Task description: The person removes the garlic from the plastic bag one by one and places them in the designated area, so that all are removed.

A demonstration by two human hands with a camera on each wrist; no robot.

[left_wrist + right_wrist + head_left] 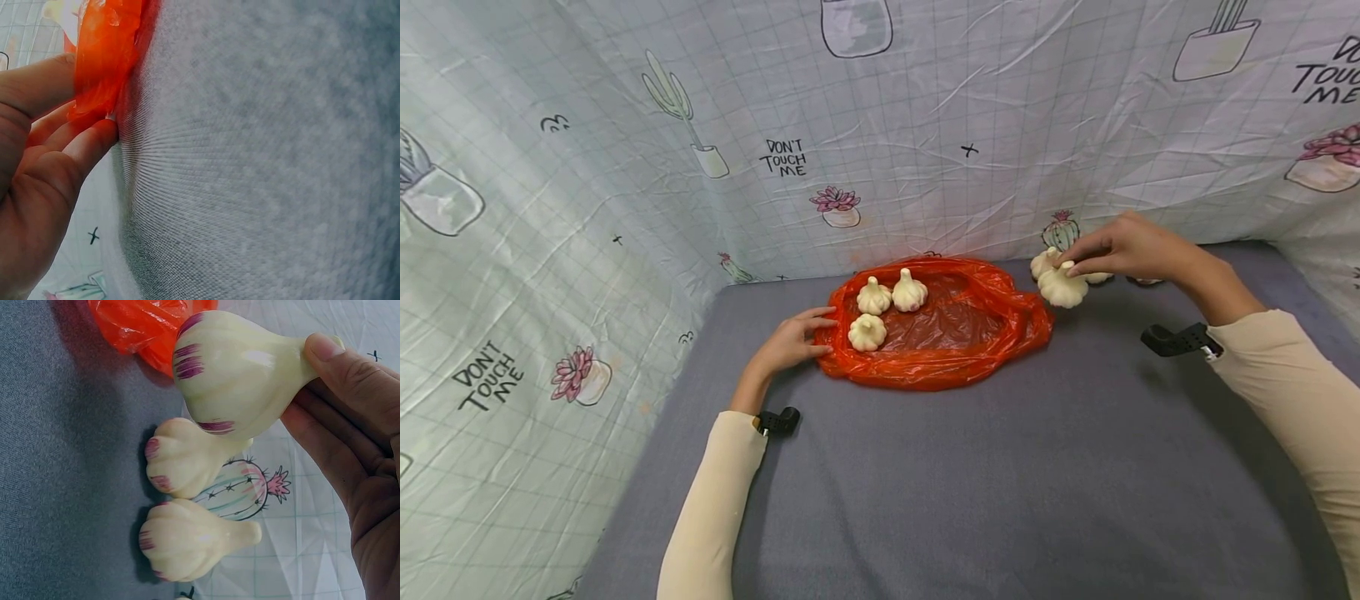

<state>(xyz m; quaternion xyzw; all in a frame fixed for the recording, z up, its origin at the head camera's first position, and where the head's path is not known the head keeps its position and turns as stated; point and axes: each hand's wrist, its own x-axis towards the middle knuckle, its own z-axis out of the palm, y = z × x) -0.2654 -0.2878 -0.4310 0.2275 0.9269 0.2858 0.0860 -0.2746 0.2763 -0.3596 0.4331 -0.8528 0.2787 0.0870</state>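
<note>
An orange-red plastic bag (pixel 925 375) lies spread with its mouth facing up, three garlic bulbs (pixel 909 291) inside at its left end. My left hand (pixel 792 340) is at the bag's left rim; in the left wrist view the thumb and fingers (pixel 94 140) hold the plastic between them. To the right of the bag, my right hand (pixel 1138 247) pinches a garlic bulb (pixel 234 375) by its stem, raised above the table. Purple streaks mark its base. Behind and below it, more garlic bulbs (pixel 194 540) stand along the back, partly hidden by the hand.
A grey cloth-covered table (pixel 970 492) extends toward me. Pale printed sheeting (pixel 895 108) rises directly behind the bag and bulbs, and also along the left side. Each wrist carries a black camera mount (pixel 1180 340).
</note>
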